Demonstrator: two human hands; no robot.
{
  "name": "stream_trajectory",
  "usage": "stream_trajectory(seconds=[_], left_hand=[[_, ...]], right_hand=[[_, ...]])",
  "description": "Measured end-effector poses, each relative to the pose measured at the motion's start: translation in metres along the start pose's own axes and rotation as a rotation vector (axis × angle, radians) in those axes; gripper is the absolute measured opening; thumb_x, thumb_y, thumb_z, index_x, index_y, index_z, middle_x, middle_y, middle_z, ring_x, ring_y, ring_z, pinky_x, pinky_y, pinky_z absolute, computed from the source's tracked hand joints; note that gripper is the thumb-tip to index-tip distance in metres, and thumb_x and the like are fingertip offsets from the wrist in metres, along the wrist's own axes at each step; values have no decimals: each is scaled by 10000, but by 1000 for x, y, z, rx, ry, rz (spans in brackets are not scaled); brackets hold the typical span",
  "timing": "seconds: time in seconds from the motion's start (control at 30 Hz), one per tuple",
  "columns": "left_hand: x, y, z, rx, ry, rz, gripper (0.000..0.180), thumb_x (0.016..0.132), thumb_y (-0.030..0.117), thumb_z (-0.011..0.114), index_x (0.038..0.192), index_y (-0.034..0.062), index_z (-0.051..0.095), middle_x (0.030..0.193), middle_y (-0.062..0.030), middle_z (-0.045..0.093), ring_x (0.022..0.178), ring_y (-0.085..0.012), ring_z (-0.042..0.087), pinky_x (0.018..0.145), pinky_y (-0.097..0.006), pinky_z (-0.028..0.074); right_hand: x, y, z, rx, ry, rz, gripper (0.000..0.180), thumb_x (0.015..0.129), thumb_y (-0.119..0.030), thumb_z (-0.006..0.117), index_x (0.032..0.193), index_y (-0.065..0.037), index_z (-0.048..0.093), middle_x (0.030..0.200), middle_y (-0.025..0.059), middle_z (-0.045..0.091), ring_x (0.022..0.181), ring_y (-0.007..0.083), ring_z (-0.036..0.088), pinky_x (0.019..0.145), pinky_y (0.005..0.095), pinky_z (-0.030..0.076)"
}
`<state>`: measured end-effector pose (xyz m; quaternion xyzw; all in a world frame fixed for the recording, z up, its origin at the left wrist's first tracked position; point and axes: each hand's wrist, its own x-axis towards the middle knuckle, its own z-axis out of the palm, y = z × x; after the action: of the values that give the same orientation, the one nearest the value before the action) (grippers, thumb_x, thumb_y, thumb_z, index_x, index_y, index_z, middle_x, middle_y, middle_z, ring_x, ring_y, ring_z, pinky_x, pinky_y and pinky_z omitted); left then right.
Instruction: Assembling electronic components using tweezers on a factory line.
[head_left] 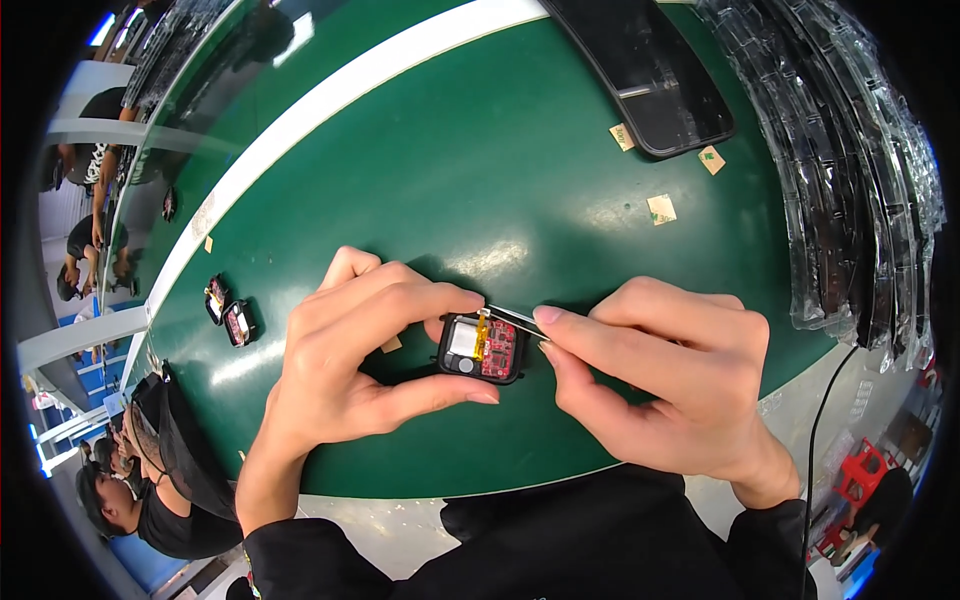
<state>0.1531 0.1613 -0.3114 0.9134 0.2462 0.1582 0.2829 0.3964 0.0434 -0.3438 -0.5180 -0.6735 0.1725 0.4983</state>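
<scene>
Between the thumb and fingers of my left hand is a small black device housing, its inside facing up. A red circuit board, a silvery battery with yellow tape and a round dark grey part show within it. My right hand pinches a pair of metal tweezers. Their tips reach the housing's upper edge, by a small white piece near my left index fingertip. Whether the tips grip that piece is too small to tell.
Another opened black device lies on the green table to the left. A black phone-like slab is at the far right, near paper squares. Stacked clear plastic trays line the right edge. People sit along the left.
</scene>
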Motion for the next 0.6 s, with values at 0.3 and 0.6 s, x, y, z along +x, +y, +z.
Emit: stream_trajectory(seconds=[0.3, 0.6], left_hand=[[-2, -3, -1, -11, -6, 15, 684, 625, 491, 1039, 1104, 44, 842, 875, 5, 763, 681, -124, 579, 734, -296, 395], [0, -15, -8, -110, -96, 69, 712, 655, 545, 1003, 1117, 30, 833, 977, -62, 834, 714, -154, 643, 776, -329, 402]], right_hand=[[-2, 1, 3, -19, -38, -51, 339, 733, 100, 867, 1053, -13, 869, 732, 28, 678, 546, 133, 642, 469, 271, 461], [2, -4, -3, 75, -103, 74, 321, 757, 104, 867, 1054, -16, 872, 726, 42, 701, 549, 128, 654, 473, 259, 460]])
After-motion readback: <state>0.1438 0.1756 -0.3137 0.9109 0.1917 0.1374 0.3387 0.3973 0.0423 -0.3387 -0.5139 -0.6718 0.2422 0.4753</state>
